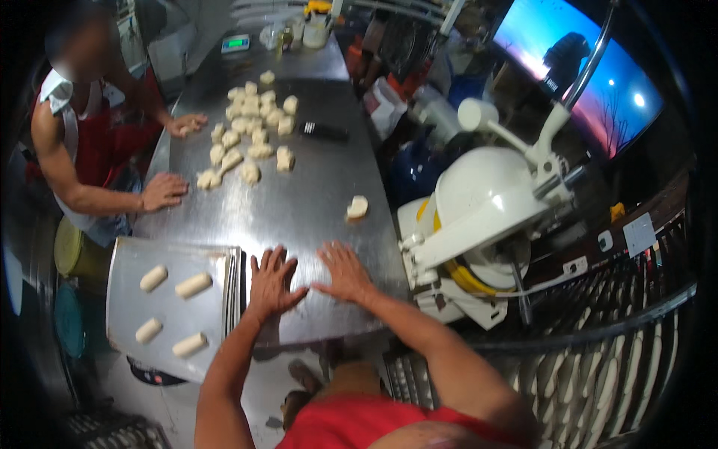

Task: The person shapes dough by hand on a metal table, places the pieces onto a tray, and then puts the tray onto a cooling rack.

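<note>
My left hand (272,286) rests on the steel table (321,187) near its front edge, palm down with fingers spread. Beside it, my right hand (345,274) also lies palm down, fingers stretched out; no object shows in either, though what is under the palms is hidden. Just beyond my right hand sits a single piece of dough (357,207). To the left of my left hand, a metal tray (168,258) carries several short dough rolls (194,285). Farther up the table lies a loose group of cut dough pieces (250,120).
At the left stands a co-worker, one hand (164,192) flat on the table, the other (187,125) at a small dough piece. A black flat object (324,132) lies by the dough. A scale (235,44) stands far back. A large white machine (486,209) flanks the right edge.
</note>
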`<state>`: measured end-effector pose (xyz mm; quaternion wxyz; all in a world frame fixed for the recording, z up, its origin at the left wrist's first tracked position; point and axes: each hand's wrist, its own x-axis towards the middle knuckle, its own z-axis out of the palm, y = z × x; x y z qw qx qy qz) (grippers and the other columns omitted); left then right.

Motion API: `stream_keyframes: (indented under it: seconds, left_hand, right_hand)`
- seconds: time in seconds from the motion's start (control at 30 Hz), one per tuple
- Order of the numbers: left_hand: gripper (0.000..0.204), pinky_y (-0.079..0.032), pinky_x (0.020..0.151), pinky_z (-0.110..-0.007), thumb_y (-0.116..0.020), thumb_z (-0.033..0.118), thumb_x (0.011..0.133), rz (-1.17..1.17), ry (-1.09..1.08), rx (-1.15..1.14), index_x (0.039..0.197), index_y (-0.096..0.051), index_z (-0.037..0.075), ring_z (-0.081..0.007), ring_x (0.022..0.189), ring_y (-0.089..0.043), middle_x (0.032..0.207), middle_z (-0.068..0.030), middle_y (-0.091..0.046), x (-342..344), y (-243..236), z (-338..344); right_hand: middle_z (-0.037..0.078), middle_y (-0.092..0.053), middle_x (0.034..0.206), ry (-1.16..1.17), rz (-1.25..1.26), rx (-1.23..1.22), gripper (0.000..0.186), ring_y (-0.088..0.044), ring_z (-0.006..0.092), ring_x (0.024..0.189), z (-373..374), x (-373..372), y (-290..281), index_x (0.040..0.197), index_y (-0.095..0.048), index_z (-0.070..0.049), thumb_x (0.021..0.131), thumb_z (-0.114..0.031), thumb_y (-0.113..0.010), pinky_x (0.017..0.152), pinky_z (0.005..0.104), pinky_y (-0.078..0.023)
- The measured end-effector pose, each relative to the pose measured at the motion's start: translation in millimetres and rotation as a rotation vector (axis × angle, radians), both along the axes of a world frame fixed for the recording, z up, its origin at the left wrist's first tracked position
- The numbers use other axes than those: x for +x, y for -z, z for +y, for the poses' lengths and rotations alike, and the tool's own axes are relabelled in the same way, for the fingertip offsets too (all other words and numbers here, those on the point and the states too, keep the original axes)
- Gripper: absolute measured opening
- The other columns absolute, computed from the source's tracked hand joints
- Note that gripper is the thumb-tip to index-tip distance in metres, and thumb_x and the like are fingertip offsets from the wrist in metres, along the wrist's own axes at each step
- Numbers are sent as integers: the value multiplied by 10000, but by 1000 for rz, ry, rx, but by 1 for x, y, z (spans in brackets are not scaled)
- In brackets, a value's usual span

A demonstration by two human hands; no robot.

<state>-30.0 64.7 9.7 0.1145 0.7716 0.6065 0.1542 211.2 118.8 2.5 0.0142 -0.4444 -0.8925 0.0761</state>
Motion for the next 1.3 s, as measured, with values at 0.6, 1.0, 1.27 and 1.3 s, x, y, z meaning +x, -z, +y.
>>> stream_keyframes:
  seconds: [0.6,1.0,1.27,1.3]
  left_hand:
    - [314,-508,866,-466,-688,372,915,62,-99,70,1094,-667,116,-327,1062,-631,1095,-124,-671,-20,8,56]
    - [243,-582,662,-350,-722,376,882,35,22,227,897,-740,135,-222,804,-703,853,-12,-695,-22,28,38]
    - [651,-431,1085,-468,-725,565,867,-5,39,97,1221,-660,22,-376,1240,-511,1243,-211,-612,-13,19,-13]
    - [641,-469,1052,-464,-736,579,848,17,49,-29,1180,-681,34,-370,1216,-537,1216,-203,-624,-12,2,-13]
  right_hand:
    - [147,-693,1202,27,248,172,490,-580,350,1204,55,-18,16,1106,-725,-47,906,-491,-673,1031,476,-427]
    - [57,-604,704,-73,222,127,500,-576,272,731,39,7,14,664,-606,-107,907,-541,-660,747,444,-375]
    - [92,-646,785,-126,471,381,532,-621,311,817,13,16,17,718,-641,-80,887,-584,-674,847,495,-442]
    - [94,-647,788,-84,415,316,534,-623,317,820,8,18,11,720,-642,-79,887,-585,-675,845,506,-449]
